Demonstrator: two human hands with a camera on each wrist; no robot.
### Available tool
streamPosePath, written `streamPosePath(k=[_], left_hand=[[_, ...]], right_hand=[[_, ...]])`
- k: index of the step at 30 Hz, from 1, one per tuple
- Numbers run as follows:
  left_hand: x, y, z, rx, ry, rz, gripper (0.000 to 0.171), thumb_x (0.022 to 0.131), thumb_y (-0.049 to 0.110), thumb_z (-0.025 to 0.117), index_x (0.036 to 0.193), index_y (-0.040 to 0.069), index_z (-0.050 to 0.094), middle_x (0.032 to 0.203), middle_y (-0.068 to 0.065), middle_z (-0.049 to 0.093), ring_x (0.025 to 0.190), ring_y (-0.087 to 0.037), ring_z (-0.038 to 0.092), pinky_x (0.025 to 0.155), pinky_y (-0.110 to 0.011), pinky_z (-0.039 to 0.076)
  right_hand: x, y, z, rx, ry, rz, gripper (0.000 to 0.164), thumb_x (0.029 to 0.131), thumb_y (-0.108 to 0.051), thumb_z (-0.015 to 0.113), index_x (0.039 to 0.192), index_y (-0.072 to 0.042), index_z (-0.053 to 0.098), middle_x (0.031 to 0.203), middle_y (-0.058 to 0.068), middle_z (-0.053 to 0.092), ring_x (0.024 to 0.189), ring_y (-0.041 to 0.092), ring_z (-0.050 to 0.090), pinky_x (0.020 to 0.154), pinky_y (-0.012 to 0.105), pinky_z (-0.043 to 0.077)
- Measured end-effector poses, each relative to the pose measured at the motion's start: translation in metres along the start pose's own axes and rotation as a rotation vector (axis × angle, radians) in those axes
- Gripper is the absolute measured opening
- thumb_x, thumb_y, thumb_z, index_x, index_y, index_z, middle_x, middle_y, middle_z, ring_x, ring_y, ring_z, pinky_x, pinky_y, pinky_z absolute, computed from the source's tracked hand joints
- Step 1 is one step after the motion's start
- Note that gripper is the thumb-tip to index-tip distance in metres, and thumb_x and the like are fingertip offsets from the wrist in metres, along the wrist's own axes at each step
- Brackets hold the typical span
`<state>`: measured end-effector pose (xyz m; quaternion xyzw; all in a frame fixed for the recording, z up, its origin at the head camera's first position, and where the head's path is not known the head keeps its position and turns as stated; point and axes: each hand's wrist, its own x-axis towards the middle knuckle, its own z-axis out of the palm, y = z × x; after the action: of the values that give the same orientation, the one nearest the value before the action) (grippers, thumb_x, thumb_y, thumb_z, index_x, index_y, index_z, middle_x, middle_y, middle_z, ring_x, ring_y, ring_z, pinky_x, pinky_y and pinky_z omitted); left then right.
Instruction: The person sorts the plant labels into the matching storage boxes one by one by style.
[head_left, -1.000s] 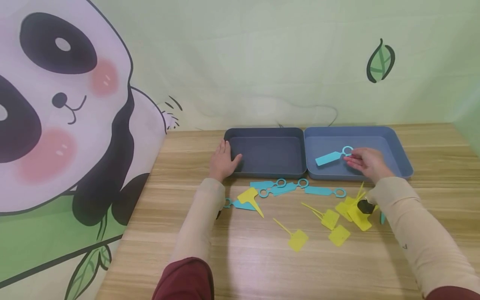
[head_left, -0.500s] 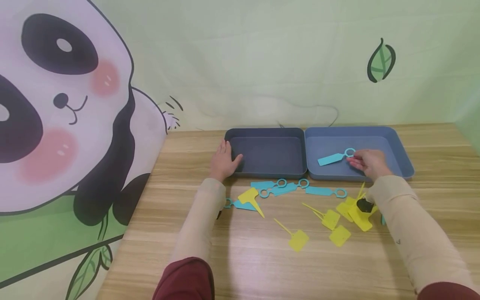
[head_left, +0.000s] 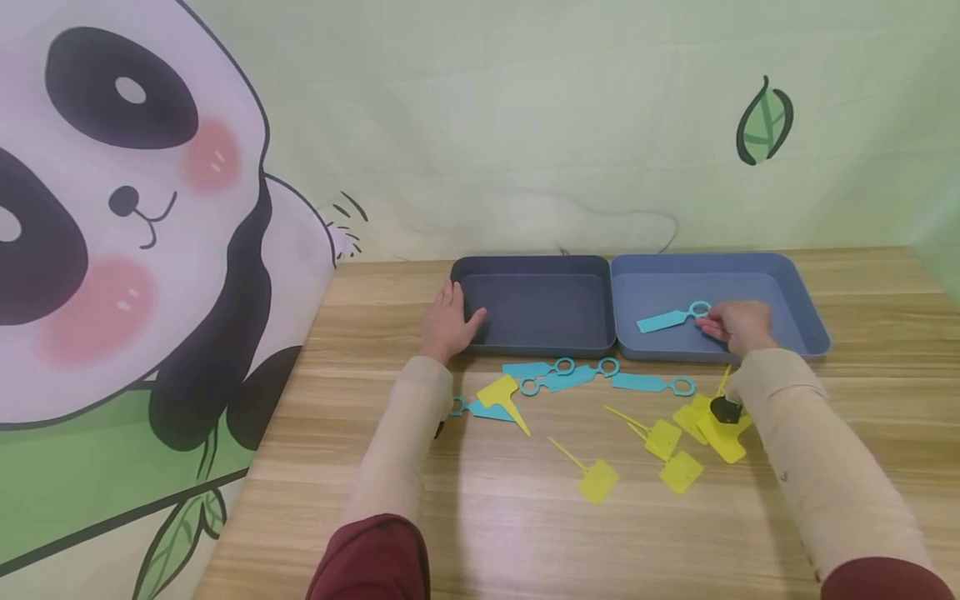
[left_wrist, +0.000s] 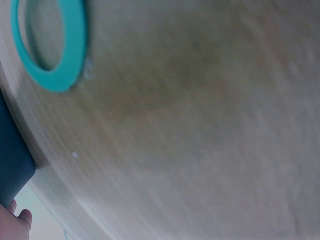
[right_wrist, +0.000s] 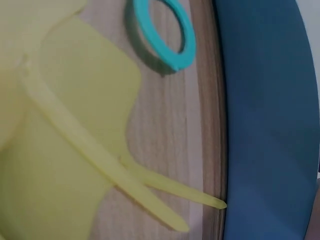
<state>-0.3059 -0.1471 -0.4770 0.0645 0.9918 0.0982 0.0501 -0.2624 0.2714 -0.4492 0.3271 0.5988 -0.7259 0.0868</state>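
My right hand (head_left: 741, 327) is over the blue tray (head_left: 795, 308), its fingers pinching the ring end of a cyan plant tag (head_left: 662, 322). The flat end of that tag points left, low over the tray floor or touching it; I cannot tell which. At the left wall of the dark grey tray (head_left: 536, 300), my left hand (head_left: 448, 323) rests with straight fingers and the thumb over the rim. Several more cyan tags (head_left: 637, 382) lie on the table in front of the trays. A cyan ring (left_wrist: 72, 55) appears in the left wrist view.
Yellow T-shaped plant labels (head_left: 498, 393) and square yellow labels (head_left: 597, 481) are scattered on the wooden table (head_left: 540, 550), some overlapping near my right wrist. The two trays stand side by side against a green wall cloth (head_left: 525, 125) printed with a panda.
The cyan tag in my right hand has shifted slightly right and down inside the blue tray. My right forearm has swung a little left. The left hand stays put.
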Motion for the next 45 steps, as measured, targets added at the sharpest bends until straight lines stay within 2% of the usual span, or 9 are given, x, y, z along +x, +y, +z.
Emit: streamPosePath(k=[7, 15, 18, 22, 28, 33, 39, 45], left_hand=[[-0.001, 0.001, -0.001, -0.007, -0.006, 0.001, 0.077, 0.09, 0.054, 0.027, 0.141, 0.0, 0.008, 0.149, -0.015, 0.002, 0.137, -0.026, 0.008, 0.112, -0.035, 0.011], [-0.002, 0.001, -0.003, -0.01, -0.007, 0.003, 0.077, 0.09, 0.053, 0.027, 0.141, 0.0, 0.008, 0.149, -0.015, 0.002, 0.137, -0.026, 0.007, 0.112, -0.034, 0.011], [-0.003, 0.002, -0.003, -0.014, -0.012, 0.004, 0.077, 0.09, 0.053, 0.028, 0.141, 0.0, 0.008, 0.149, -0.015, 0.002, 0.137, -0.026, 0.007, 0.112, -0.034, 0.011], [-0.003, 0.002, -0.003, -0.016, -0.014, 0.007, 0.076, 0.09, 0.053, 0.027, 0.141, 0.0, 0.007, 0.149, -0.016, 0.001, 0.137, -0.026, 0.007, 0.112, -0.034, 0.011], [-0.002, 0.001, -0.002, -0.031, -0.008, 0.007, 0.076, 0.09, 0.052, 0.028, 0.141, 0.0, 0.007, 0.149, -0.016, 0.001, 0.137, -0.027, 0.007, 0.112, -0.034, 0.011], [0.0, 0.0, -0.001, -0.035, -0.005, 0.003, 0.076, 0.09, 0.052, 0.029, 0.141, 0.0, 0.008, 0.149, -0.016, 0.001, 0.137, -0.027, 0.007, 0.112, -0.035, 0.012], [0.001, 0.0, -0.001, -0.043, -0.01, 0.004, 0.077, 0.09, 0.051, 0.031, 0.141, -0.001, 0.008, 0.148, -0.016, 0.001, 0.137, -0.027, 0.006, 0.112, -0.035, 0.011], [0.001, 0.0, 0.0, -0.032, -0.004, 0.004, 0.077, 0.09, 0.052, 0.03, 0.141, -0.001, 0.008, 0.149, -0.016, 0.001, 0.138, -0.026, 0.006, 0.112, -0.034, 0.01]], right_hand=[[0.002, 0.003, 0.0, -0.092, 0.019, -0.043, 0.008, 0.082, 0.003, 0.047, 0.085, -0.004, 0.043, 0.05, -0.003, 0.059, 0.05, 0.005, 0.062, 0.057, 0.018, 0.053], [0.001, 0.002, 0.002, -0.14, 0.037, -0.068, 0.006, 0.087, -0.004, 0.044, 0.093, -0.004, 0.044, 0.049, -0.004, 0.058, 0.049, 0.004, 0.061, 0.057, 0.02, 0.053], [0.002, 0.003, 0.003, -0.17, 0.056, -0.065, 0.023, 0.088, -0.006, 0.044, 0.11, -0.003, 0.044, 0.048, -0.004, 0.058, 0.049, 0.004, 0.061, 0.057, 0.02, 0.053], [0.001, 0.003, 0.004, -0.242, 0.083, -0.071, 0.043, 0.088, -0.008, 0.042, 0.127, 0.008, 0.035, 0.045, -0.007, 0.056, 0.046, 0.003, 0.06, 0.056, 0.02, 0.053], [-0.003, 0.005, 0.006, -0.415, 0.093, -0.121, 0.044, 0.088, -0.011, 0.039, 0.126, 0.012, 0.037, 0.042, -0.011, 0.052, 0.044, -0.001, 0.057, 0.053, 0.018, 0.052], [-0.004, 0.005, 0.005, -0.521, 0.099, -0.167, 0.046, 0.086, -0.009, 0.037, 0.125, 0.015, 0.037, 0.043, -0.009, 0.052, 0.043, 0.0, 0.056, 0.052, 0.02, 0.052], [-0.007, 0.004, 0.002, -0.698, 0.099, -0.298, 0.047, 0.085, -0.011, 0.036, 0.121, 0.018, 0.041, 0.052, -0.004, 0.056, 0.044, 0.003, 0.057, 0.047, 0.02, 0.05], [-0.014, 0.002, 0.0, -0.806, 0.097, -0.398, 0.043, 0.082, -0.013, 0.038, 0.113, 0.013, 0.052, 0.06, 0.003, 0.061, 0.05, 0.006, 0.057, 0.05, 0.022, 0.049]])
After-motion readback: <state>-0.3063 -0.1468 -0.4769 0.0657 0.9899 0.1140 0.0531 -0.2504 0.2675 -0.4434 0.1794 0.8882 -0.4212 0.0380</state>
